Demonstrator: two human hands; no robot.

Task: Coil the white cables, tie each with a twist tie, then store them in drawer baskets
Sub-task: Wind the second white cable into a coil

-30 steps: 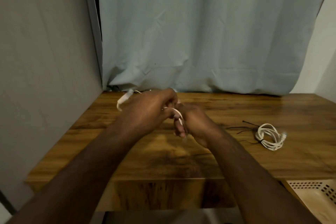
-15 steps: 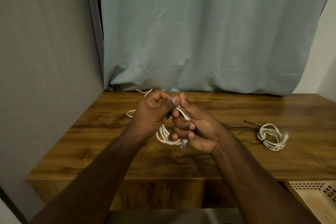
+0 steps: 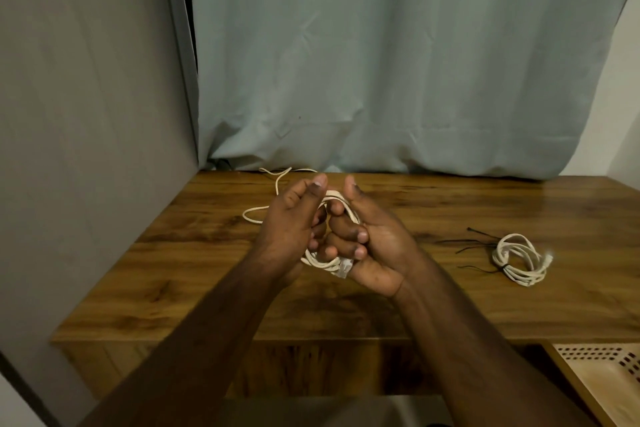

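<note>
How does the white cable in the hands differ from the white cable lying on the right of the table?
The cable in the hands is held above the table by the left hand and right hand; the cable on the right rests on the wood.
The held cable's tail trails loose; the right one is fully coiled.
The right one has a dark tie; none shows on the held one.
Both are white, looped cables.

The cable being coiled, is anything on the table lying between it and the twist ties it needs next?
Nothing visible does. The cable is held in both hands, left hand and right hand, above the table. The black twist ties lie to the right by the tied coil, with only bare wood between.
</note>
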